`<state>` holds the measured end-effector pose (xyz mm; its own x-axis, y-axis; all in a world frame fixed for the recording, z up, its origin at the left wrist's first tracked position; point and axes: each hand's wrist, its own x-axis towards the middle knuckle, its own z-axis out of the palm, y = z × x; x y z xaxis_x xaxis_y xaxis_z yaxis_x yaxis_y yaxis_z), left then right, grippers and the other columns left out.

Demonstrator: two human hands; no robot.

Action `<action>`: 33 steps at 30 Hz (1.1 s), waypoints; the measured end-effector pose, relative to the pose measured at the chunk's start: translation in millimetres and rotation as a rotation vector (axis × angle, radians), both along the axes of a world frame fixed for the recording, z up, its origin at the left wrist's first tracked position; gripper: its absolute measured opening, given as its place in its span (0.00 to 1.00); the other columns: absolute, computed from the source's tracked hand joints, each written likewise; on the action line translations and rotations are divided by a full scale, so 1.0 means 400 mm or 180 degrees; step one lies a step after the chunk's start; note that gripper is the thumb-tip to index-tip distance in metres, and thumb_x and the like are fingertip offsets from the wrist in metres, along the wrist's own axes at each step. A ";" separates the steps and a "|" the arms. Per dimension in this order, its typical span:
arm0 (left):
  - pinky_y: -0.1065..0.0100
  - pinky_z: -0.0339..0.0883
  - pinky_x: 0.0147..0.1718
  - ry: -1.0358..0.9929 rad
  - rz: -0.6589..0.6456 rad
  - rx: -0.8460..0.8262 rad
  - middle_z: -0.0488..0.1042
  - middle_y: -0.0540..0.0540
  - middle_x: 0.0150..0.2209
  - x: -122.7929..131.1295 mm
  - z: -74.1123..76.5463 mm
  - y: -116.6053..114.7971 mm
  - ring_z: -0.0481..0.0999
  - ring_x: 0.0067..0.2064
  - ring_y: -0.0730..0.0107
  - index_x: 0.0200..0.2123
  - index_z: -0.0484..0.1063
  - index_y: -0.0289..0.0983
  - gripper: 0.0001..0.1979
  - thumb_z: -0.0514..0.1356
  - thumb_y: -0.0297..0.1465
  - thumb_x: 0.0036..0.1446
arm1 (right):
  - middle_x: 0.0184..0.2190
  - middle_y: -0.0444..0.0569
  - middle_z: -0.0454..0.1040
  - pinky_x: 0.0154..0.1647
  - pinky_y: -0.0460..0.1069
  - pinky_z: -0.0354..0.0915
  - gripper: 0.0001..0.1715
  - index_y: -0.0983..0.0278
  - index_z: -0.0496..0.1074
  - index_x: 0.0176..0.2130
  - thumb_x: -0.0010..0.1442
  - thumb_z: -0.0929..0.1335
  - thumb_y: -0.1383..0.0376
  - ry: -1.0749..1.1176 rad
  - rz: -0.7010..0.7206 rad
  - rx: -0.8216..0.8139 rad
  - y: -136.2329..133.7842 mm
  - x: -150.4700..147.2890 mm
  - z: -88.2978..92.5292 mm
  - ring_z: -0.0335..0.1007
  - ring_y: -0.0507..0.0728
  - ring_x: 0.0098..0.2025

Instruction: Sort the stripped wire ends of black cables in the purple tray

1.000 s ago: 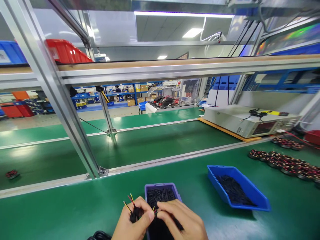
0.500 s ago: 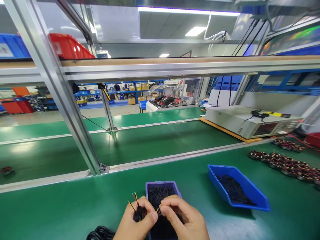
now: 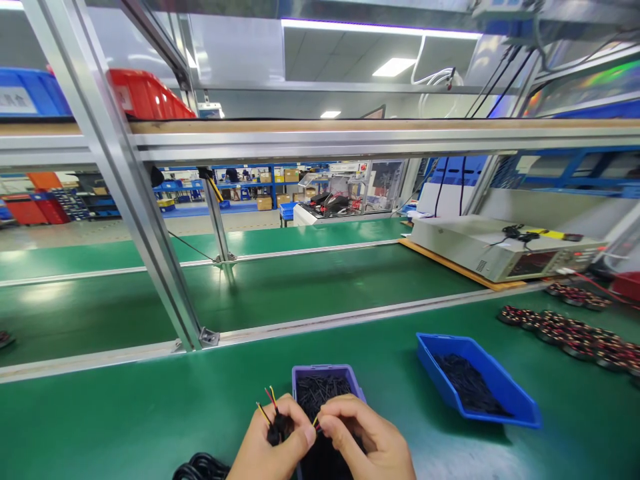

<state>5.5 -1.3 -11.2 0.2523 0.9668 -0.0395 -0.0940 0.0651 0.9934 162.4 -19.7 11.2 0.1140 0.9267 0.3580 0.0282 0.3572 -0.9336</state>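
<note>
My left hand is shut on a small black connector, and its thin red, yellow and black wires fan up and out past my fingers. My right hand pinches a short yellow-tipped wire end close to my left fingers. Both hands hover over the near end of a purple plastic bin full of short black pieces. My hands hide the bin's front part.
A blue tray of black pieces sits tilted to my right. Several round wound coils lie further right on the green bench. A black cable coil lies at bottom left. Aluminium frame posts and a beige instrument box stand beyond.
My hands have drawn closer together, with the wire ends now nearly touching. A small coil on the far belt has slid left to the frame edge.
</note>
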 end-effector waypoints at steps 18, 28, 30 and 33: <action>0.74 0.47 0.20 -0.0014 0.0089 0.0102 0.58 0.56 0.21 0.006 0.002 -0.001 0.54 0.21 0.79 0.23 0.71 0.36 0.24 0.67 0.52 0.49 | 0.26 0.45 0.76 0.22 0.41 0.65 0.11 0.59 0.80 0.29 0.56 0.75 0.55 0.0316 -0.0078 -0.0071 -0.001 -0.006 -0.007 0.66 0.50 0.22; 0.75 0.43 0.16 -0.0092 -0.0189 -0.0301 0.57 0.60 0.15 0.011 0.028 -0.005 0.50 0.15 0.82 0.26 0.66 0.38 0.29 0.65 0.59 0.46 | 0.27 0.50 0.78 0.19 0.43 0.69 0.15 0.58 0.84 0.37 0.60 0.72 0.52 -0.0416 0.0289 0.0094 0.013 0.015 -0.020 0.70 0.54 0.23; 0.75 0.43 0.16 -0.0086 -0.0231 -0.0337 0.56 0.60 0.15 0.010 0.030 -0.005 0.49 0.15 0.82 0.25 0.66 0.38 0.29 0.66 0.58 0.46 | 0.28 0.49 0.78 0.20 0.44 0.70 0.15 0.58 0.85 0.37 0.59 0.73 0.52 -0.0316 0.0206 0.0088 0.013 0.018 -0.010 0.70 0.53 0.23; 0.75 0.43 0.16 -0.0058 -0.0206 -0.0173 0.59 0.58 0.18 0.005 0.031 -0.005 0.49 0.17 0.83 0.24 0.68 0.36 0.26 0.68 0.54 0.47 | 0.27 0.48 0.78 0.24 0.43 0.72 0.16 0.59 0.84 0.34 0.55 0.76 0.50 0.0255 -0.0129 -0.0175 0.008 0.010 0.007 0.71 0.52 0.23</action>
<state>7.4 -3.1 1.3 0.3153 0.9451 -0.0863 -0.1058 0.1253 0.9865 166.4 -16.5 14.1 0.1780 0.9388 0.2950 -0.0338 0.3054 -0.9516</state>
